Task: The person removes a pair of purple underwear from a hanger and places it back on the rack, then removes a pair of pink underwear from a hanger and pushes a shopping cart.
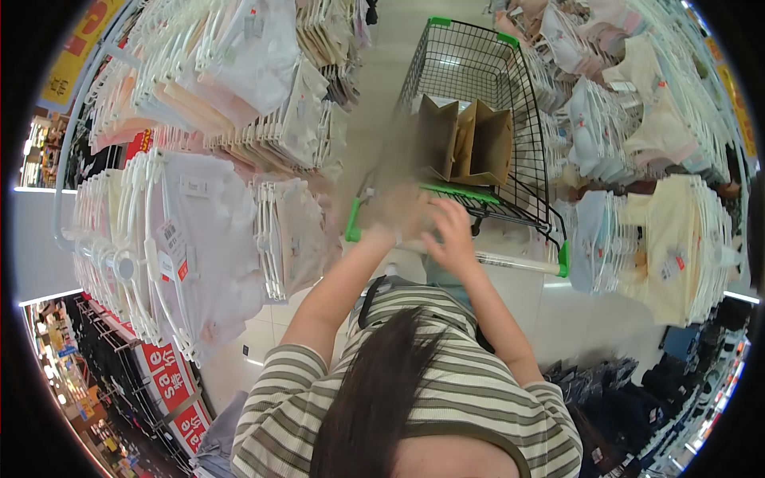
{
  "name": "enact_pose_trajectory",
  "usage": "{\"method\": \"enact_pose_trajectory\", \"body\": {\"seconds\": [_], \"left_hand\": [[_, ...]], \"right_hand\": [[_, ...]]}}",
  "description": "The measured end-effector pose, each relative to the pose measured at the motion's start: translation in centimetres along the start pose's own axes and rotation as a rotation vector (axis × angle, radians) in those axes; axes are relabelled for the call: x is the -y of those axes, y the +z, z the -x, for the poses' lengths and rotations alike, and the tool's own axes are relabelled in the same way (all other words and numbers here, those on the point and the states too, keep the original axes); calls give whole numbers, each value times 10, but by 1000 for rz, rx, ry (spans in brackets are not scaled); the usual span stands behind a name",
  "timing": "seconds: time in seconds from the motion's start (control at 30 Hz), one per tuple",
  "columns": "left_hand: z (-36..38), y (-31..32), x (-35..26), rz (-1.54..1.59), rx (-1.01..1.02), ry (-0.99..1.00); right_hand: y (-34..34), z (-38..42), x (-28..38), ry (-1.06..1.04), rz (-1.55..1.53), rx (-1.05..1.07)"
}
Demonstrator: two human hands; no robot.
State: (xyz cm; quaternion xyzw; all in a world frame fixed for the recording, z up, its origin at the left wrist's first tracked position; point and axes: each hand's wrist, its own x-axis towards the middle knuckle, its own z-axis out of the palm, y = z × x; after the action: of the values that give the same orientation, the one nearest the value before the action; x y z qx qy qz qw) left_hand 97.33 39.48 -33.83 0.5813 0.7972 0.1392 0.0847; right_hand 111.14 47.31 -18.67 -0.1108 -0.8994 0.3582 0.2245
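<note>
Both my hands are close together in front of my body, near the handle [518, 263] of a shopping cart [534, 119]. My left hand [390, 219] is smeared by motion over the left part of the handle, with a blurred brownish shape around it; its fingers cannot be made out. Just right of it, my right hand [450, 231] has bent fingers set apart, above the handle, and nothing shows in them. Two open brown paper bags [486, 143] stand side by side in the cart, the left one partly blurred.
Racks of hanging garments line the left [215, 231] and the right [669, 239]. Red sale signs [171, 382] are at the lower left. Dark folded clothing [621, 398] lies at the lower right. Tiled floor [382, 48] shows beyond the cart's left side.
</note>
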Motion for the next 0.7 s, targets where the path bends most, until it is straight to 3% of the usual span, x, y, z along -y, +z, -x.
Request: {"method": "enact_pose_trajectory", "body": {"seconds": [0.03,0.07,0.13,0.27,0.33,0.37,0.43,0.53,0.7], "left_hand": [[-6,15,10,-11,-129,4],[-10,14,11,-18,-130,-12],[-12,3,6,75,-495,12],[-43,-77,-22,124,-354,6],[-54,-93,-26,-19,-139,-84],[-58,-77,-20,-16,-140,-101],[-72,-31,1,143,-220,-73],[-88,-17,9,-68,-127,-38],[-106,-24,9,-47,-148,-73]], "right_hand": [[-6,-26,14,-80,-2,33],[-3,-38,5,-91,-13,41],[9,-55,-19,-246,-150,246],[18,-75,-54,-326,-238,455],[14,-83,-61,-198,-348,427],[13,-86,-66,-202,-354,443],[10,-91,-78,22,-594,495],[1,-107,-93,-11,-599,533],[-1,-127,-106,-43,-556,580]]}}
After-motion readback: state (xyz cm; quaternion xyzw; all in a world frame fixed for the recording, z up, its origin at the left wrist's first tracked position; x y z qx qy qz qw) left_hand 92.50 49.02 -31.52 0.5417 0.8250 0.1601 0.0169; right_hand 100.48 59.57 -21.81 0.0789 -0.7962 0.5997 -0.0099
